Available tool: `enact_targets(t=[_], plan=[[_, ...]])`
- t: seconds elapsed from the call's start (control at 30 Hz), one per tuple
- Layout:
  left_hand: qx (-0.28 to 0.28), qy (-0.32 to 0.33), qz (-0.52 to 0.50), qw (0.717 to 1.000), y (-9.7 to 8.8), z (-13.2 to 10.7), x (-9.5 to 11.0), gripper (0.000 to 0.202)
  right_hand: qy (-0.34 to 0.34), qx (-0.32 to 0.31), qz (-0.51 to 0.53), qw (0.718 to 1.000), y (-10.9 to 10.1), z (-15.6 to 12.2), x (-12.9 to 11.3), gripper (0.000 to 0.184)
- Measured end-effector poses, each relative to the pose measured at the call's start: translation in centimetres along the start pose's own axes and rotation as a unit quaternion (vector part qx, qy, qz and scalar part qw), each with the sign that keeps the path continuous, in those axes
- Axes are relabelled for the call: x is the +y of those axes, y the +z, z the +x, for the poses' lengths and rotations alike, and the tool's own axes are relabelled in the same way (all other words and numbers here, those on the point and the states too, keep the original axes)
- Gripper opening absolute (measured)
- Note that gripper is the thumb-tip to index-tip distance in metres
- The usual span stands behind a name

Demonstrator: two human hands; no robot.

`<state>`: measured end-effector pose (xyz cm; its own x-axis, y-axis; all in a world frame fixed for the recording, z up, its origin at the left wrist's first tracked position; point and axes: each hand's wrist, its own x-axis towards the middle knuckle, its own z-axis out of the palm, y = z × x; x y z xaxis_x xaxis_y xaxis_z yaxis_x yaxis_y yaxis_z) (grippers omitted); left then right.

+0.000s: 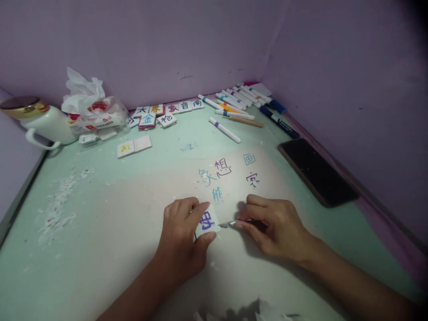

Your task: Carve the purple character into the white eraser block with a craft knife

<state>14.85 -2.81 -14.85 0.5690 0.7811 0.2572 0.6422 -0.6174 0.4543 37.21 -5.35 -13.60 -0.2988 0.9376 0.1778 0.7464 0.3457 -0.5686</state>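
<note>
My left hand grips a small white square tile between thumb and fingers. Purple strokes of a written character show on the tile's face, partly covered by my fingers. From the right, my right hand is closed around a craft knife, most of its handle hidden in the fingers. The knife's pointed metal blade reaches the right edge of the tile. Small white shavings lie on the table near the tile. Handwritten characters in blue and purple mark the surface just beyond both hands.
Several character tiles lie along the back wall, with two paler tiles nearer. A tissue pack and white mug stand at left. Several markers and a phone lie at right. White scraps litter the left.
</note>
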Motion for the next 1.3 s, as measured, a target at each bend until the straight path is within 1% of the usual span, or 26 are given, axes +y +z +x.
enact_targets(t=[0.2,0.43,0.53,0.77,0.97,1.17,1.3], plan=[[0.0,0.005,0.0,1.0,-0.06,-0.03,0.04,0.036,0.024,0.008,0.016,1.0,0.15,-0.1,-0.1,0.011],[-0.001,0.002,0.011,1.0,-0.13,0.02,0.1,0.037,0.058,-0.014,0.033,0.998,-0.23,0.04,-0.52,0.01],[-0.001,0.007,0.012,1.0,-0.14,-0.01,0.05,0.038,0.056,-0.022,0.029,0.998,-0.48,-0.15,-0.89,0.011],[-0.007,0.014,0.012,1.0,-0.12,-0.14,-0.11,0.039,0.04,0.001,0.016,0.999,-0.42,-0.29,-0.82,0.012],[-0.004,0.012,0.014,1.0,-0.06,-0.11,-0.06,0.04,0.043,0.0,0.023,0.999,-0.3,-0.13,-0.84,0.012],[-0.004,0.01,0.02,1.0,-0.02,-0.12,-0.07,0.04,0.078,-0.021,0.07,0.994,-0.49,-0.25,-0.89,0.018],[-0.002,0.01,0.019,1.0,-0.03,-0.19,-0.09,0.04,0.102,-0.015,0.117,0.988,-0.47,-0.25,-0.71,0.022]])
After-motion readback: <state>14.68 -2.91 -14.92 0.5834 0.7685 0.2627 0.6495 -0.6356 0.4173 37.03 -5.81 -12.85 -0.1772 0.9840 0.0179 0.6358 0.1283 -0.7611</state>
